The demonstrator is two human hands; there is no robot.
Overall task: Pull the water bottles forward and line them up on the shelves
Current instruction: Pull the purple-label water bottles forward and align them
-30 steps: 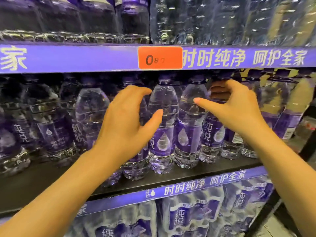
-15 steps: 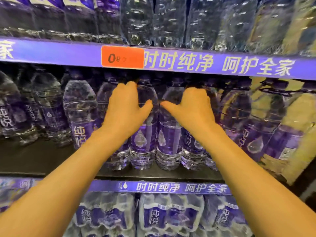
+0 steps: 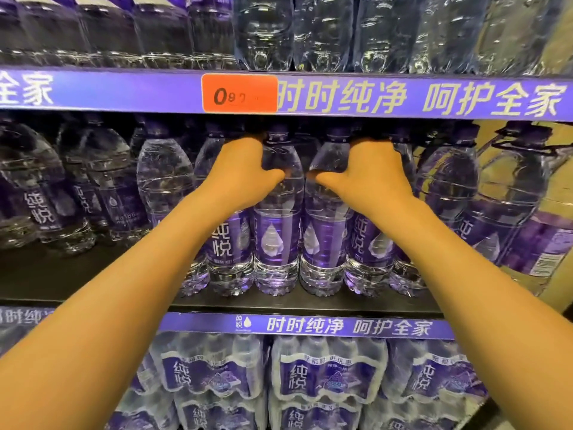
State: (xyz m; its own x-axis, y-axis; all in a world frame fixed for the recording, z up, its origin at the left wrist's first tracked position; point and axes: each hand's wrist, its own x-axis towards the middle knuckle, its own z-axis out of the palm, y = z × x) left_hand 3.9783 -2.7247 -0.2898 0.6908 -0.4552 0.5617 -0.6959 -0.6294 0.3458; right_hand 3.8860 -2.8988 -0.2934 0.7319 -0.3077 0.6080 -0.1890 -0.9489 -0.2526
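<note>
Orange price tag [image 3: 239, 94] overhead, shrink-wrapped packs [image 3: 328, 372] below. My left hand [image 3: 240, 175] and right hand [image 3: 370, 176] each grip water bottles [image 3: 277, 231] near the dark shelf's [image 3: 62, 274] front edge.

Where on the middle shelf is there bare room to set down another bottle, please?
Bare dark shelf board lies left of the left forearm, in front of the set-back bottles at far left. A thin bare strip runs ahead of the front row. Around the left hand and right hand, bottles stand packed side by side.
</note>
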